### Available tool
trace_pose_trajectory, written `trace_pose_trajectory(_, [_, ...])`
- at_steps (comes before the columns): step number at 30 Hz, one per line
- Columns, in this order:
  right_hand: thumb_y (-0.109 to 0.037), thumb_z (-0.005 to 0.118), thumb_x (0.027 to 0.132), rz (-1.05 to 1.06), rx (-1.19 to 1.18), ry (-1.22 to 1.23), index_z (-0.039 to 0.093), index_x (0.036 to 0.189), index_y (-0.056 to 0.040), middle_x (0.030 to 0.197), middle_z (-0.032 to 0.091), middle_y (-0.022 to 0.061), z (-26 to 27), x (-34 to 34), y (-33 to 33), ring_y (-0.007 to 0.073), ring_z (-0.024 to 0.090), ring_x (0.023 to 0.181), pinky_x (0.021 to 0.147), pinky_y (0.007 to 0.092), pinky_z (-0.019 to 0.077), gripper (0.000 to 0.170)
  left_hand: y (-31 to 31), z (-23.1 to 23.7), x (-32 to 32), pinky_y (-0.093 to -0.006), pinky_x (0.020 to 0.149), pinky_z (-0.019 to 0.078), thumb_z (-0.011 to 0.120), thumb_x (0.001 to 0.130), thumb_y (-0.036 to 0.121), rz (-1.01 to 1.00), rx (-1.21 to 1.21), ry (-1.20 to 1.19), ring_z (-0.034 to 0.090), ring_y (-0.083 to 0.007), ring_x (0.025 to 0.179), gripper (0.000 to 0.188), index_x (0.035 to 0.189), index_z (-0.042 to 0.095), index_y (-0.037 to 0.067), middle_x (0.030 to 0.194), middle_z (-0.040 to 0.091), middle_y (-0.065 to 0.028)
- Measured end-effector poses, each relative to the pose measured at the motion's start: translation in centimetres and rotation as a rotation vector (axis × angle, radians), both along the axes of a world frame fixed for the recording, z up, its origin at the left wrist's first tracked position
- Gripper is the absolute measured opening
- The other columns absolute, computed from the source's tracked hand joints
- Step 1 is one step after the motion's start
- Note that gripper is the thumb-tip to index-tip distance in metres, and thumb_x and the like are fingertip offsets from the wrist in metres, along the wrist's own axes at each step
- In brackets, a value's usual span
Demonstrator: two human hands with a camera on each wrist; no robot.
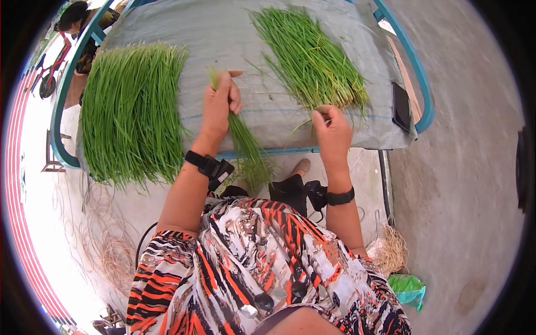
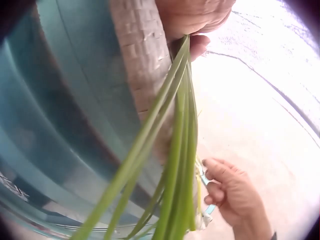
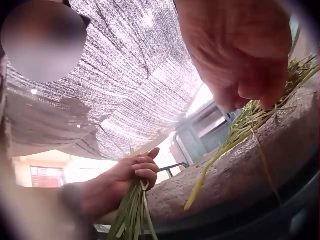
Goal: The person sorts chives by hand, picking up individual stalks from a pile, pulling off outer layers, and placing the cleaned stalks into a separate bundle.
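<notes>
My left hand (image 1: 219, 103) grips a small bunch of green chives (image 1: 241, 134), its leaves trailing down past the table's front edge. In the left wrist view the flat leaves (image 2: 182, 120) fan out below the curled fingers. At the pale stem end of a loose pile of chives (image 1: 312, 61) is my right hand (image 1: 333, 131), fingers bent and thumb close to the forefinger. I cannot tell whether it pinches a stalk. A yellowed leaf (image 3: 200, 182) hangs over the table edge below it. A wide, neatly laid heap of chives (image 1: 134, 111) lies at the left.
A grey woven sheet (image 1: 223, 33) covers the table, which has a blue metal frame (image 1: 421, 84). A black phone (image 1: 400, 106) lies at the right edge. On the floor are tangled straw-coloured strands (image 1: 391, 251) and a green bag (image 1: 407, 289). Another person (image 1: 84, 28) is at the far left.
</notes>
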State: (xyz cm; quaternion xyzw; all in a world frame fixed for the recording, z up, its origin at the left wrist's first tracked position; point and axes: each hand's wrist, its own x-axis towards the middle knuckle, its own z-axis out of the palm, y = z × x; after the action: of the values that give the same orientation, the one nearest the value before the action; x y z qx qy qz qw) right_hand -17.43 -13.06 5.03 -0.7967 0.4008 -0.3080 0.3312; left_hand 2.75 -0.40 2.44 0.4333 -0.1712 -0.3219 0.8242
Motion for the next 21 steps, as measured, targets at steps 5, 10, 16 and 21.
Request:
trace_pose_trajectory(5, [-0.023,0.064,0.080,0.026,-0.122,0.206,0.066,0.094,-0.0105,0.086,0.061,0.0066,-0.4,1.2,0.4,0.0258,0.061,0.078,0.066,0.0372,0.0460,0.019,0.2,-0.3,1.1,-0.0202,0.038,0.0284,0.043,0.101,0.027,-0.025,-0.057,0.146,0.030,-0.0041,0.046,0.032,0.106,0.055,-0.001,0.062,0.034,0.0047])
trace_pose_trajectory(10, [-0.028,0.064,0.081,-0.003,-0.234,0.338,0.065,0.093,-0.0113,0.090,0.062,0.0067,-0.5,3.4,-0.6,0.0293,0.061,0.082,0.068,0.0424,0.0465,0.021,-0.2,-0.5,0.9,-0.0192,0.039,0.0263,0.043,0.101,0.027,-0.098,-0.009,0.119,0.029,-0.0034,0.046,0.031,0.106,0.055,-0.001,0.061,0.033,0.0050])
trace_pose_trajectory(16, [-0.027,0.062,0.081,0.000,-0.210,0.444,0.065,0.093,-0.0123,0.091,0.064,0.0070,-1.7,4.3,-2.3,0.0299,0.062,0.081,0.069,0.0440,0.0465,0.019,-0.7,-0.9,0.8,-0.0190,0.039,0.0261,0.043,0.101,0.026,-0.111,0.005,0.123,0.029,-0.0033,0.046,0.030,0.103,0.055,-0.001,0.062,0.033,0.0052])
trace_pose_trajectory(21, [-0.023,0.062,0.081,0.138,-0.089,0.125,0.064,0.094,-0.0076,0.083,0.065,0.0067,-1.5,3.1,-3.0,0.0235,0.061,0.073,0.064,0.0373,0.0465,0.020,-0.9,-1.0,0.7,-0.0187,0.039,0.0261,0.043,0.101,0.026,-0.108,0.003,0.123,0.029,-0.0031,0.046,0.030,0.103,0.055,-0.001,0.061,0.033,0.0053])
